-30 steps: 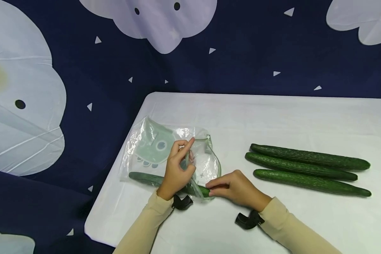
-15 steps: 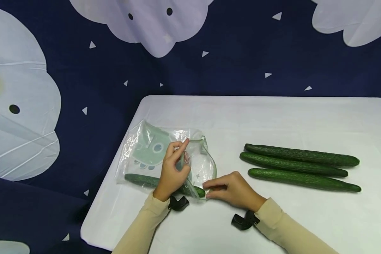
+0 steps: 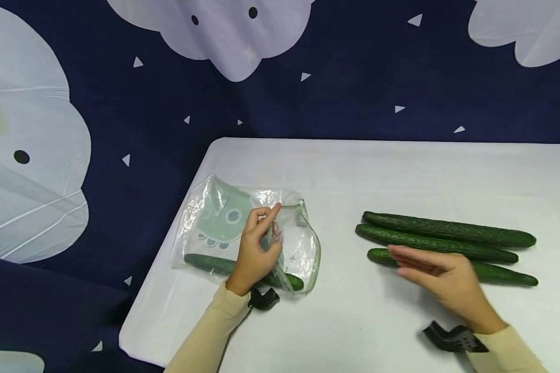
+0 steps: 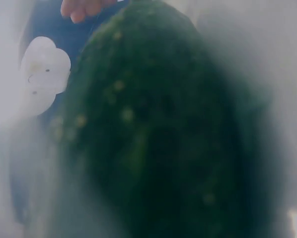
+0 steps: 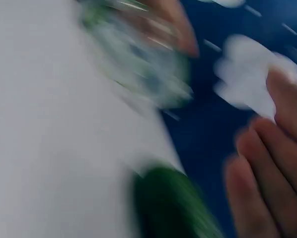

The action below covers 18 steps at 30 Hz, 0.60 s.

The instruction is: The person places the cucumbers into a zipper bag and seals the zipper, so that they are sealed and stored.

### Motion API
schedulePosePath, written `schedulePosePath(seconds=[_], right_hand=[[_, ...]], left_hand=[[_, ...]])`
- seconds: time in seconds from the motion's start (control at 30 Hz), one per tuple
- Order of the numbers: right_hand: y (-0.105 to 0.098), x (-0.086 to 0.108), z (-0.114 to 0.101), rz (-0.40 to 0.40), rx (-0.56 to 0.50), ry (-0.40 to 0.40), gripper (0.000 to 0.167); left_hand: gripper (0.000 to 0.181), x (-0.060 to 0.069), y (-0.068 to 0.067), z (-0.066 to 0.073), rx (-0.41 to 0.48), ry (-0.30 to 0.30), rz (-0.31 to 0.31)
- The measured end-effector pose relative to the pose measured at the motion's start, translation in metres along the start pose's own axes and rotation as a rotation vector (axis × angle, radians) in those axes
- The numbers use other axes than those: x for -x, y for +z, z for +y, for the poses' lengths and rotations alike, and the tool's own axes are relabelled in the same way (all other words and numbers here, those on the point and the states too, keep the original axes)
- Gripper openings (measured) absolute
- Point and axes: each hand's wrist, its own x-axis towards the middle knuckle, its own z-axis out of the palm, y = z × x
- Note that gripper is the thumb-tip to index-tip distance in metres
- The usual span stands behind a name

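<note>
Long dark-green cucumber with bumpy skin, lowest of three at the right of the frame, and I'd call it stiff, fairly weighty, a touch slick, and apt to snap if bent hard. Best grip, to my mind: round the thick middle, thumb on one side, fingers on the other, so neither end dips.

Over it hangs the person's bare right hand, fingers nearly straight and together, thumb parted a little below them, nothing between. The cucumber runs under that hand, its left end peeping out just below the fingertips, its right end past the wrist side. Contact? From here I can't tell. The upper dark-green cucumber and the middle dark-green cucumber lie just above, near those fingers.

Now left of centre: the bare left hand has its fingers bent about the mouth of a clear plastic bag with a pale-green cartoon print, index pointing to the upper right. That bag looks light, floppy and slippery, best pinched by its rim. A bagged green cucumber lies along its lower edge, passing beneath the hand.
</note>
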Motion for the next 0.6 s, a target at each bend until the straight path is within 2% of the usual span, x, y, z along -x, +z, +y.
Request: schedulePosePath(seconds=[0.07, 0.13, 0.17, 0.2, 0.27, 0.4, 0.43, 0.53, 0.6], right_hand=[[-0.041, 0.018, -0.005, 0.041, -0.12, 0.015, 0.047], [-0.076, 0.034, -0.004, 0.069, -0.13, 0.008, 0.046], [-0.09, 0.041, -0.002, 0.091, -0.095, 0.008, 0.045], [-0.102, 0.048, 0.0, 0.124, -0.002, 0.028, 0.045], [-0.123, 0.06, 0.004, 0.158, 0.147, 0.06, 0.046], [-0.145, 0.073, 0.015, 0.185, 0.323, 0.145, 0.047], [-0.148, 0.074, 0.018, 0.181, 0.323, 0.155, 0.046], [-0.151, 0.077, 0.025, 0.195, 0.36, 0.199, 0.044], [-0.154, 0.079, 0.029, 0.211, 0.326, 0.192, 0.044]], left_hand=[[0.072, 0.0, 0.006, -0.01, -0.008, 0.018, 0.007], [0.074, 0.003, 0.007, -0.022, -0.019, 0.031, 0.014], [0.074, 0.005, 0.005, -0.028, -0.026, 0.032, 0.014], [0.075, 0.006, 0.004, -0.033, -0.026, 0.029, 0.01], [0.076, 0.005, 0.002, -0.027, -0.025, 0.021, 0.002], [0.073, -0.002, 0.002, -0.005, -0.004, 0.0, 0.003], [0.072, -0.004, 0.002, 0.0, 0.0, 0.002, 0.005], [0.073, -0.005, 0.003, 0.002, 0.019, 0.005, 0.002], [0.073, -0.006, 0.004, 0.003, 0.033, 0.007, -0.006]])
